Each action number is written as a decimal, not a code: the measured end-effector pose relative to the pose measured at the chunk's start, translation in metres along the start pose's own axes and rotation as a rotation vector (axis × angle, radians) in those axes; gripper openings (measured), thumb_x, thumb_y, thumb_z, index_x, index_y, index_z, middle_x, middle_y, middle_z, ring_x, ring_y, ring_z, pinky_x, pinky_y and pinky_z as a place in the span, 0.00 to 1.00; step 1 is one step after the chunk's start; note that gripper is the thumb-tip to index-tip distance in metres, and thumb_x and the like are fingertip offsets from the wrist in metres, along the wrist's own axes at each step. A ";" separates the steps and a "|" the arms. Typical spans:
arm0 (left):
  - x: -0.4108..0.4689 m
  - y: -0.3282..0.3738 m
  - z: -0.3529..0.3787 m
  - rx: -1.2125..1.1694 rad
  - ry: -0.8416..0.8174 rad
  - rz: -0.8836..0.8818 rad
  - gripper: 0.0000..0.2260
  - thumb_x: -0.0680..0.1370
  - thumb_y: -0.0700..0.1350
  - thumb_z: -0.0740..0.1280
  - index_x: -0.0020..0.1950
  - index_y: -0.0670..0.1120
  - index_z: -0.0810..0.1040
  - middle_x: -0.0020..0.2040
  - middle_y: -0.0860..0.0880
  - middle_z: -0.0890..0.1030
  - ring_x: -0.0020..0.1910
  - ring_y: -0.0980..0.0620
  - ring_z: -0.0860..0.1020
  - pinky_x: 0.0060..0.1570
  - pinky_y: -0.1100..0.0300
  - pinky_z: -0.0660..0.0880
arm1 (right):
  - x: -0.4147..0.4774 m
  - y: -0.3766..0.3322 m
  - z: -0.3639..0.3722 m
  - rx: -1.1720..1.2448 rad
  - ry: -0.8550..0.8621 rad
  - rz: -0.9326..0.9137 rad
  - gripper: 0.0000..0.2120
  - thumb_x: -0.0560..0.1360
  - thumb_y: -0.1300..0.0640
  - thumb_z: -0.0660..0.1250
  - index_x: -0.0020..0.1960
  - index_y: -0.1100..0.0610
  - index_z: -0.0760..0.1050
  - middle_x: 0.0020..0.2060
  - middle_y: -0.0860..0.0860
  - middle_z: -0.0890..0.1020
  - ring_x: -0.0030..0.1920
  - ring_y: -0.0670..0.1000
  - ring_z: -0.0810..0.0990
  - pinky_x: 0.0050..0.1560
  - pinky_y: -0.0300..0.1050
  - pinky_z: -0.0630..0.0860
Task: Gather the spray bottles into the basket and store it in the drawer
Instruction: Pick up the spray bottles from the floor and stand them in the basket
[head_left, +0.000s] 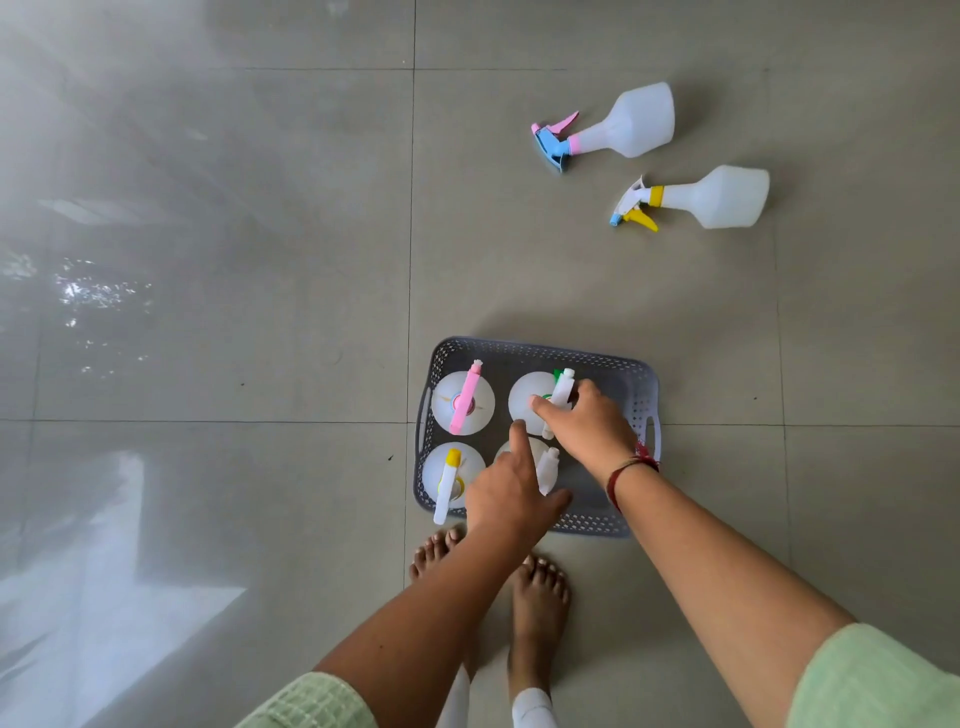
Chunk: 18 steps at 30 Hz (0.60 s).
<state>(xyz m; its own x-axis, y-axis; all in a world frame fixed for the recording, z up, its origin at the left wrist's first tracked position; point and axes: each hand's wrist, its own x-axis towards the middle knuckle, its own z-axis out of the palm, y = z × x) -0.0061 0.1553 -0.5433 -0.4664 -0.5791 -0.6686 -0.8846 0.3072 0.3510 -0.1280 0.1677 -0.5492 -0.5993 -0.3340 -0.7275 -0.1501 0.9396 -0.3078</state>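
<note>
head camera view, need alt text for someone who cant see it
Both hands, left hand and right hand, reach into a grey basket on the tiled floor, where four spray bottles stand. Two more spray bottles lie on the floor beyond it.

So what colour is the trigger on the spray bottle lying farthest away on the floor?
Pink trigger, on a blue sprayer head; seen clearly in the head view.
</note>
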 end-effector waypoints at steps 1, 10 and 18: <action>-0.001 0.002 -0.004 -0.014 -0.001 0.002 0.40 0.68 0.61 0.70 0.72 0.49 0.53 0.52 0.46 0.81 0.49 0.43 0.81 0.37 0.55 0.72 | -0.004 -0.002 -0.004 -0.059 0.012 0.015 0.29 0.68 0.32 0.61 0.56 0.54 0.71 0.53 0.53 0.82 0.55 0.59 0.80 0.58 0.56 0.73; -0.014 0.037 -0.068 -0.182 0.133 0.192 0.25 0.76 0.54 0.65 0.70 0.50 0.61 0.59 0.47 0.77 0.52 0.47 0.81 0.47 0.48 0.79 | -0.048 -0.032 -0.062 -0.213 0.140 -0.032 0.34 0.70 0.28 0.53 0.64 0.52 0.68 0.61 0.52 0.79 0.65 0.59 0.73 0.66 0.63 0.57; -0.013 0.086 -0.175 -0.300 0.215 0.224 0.24 0.75 0.46 0.68 0.69 0.46 0.68 0.64 0.44 0.72 0.63 0.43 0.73 0.59 0.53 0.72 | -0.081 -0.071 -0.150 -0.442 0.300 -0.159 0.36 0.72 0.37 0.61 0.75 0.50 0.55 0.68 0.54 0.66 0.67 0.58 0.68 0.69 0.69 0.53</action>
<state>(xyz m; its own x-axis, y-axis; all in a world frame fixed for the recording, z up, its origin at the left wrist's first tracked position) -0.0765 0.0574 -0.3892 -0.6083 -0.6774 -0.4136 -0.7082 0.2281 0.6681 -0.1867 0.1388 -0.3768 -0.7300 -0.4991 -0.4669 -0.5342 0.8428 -0.0658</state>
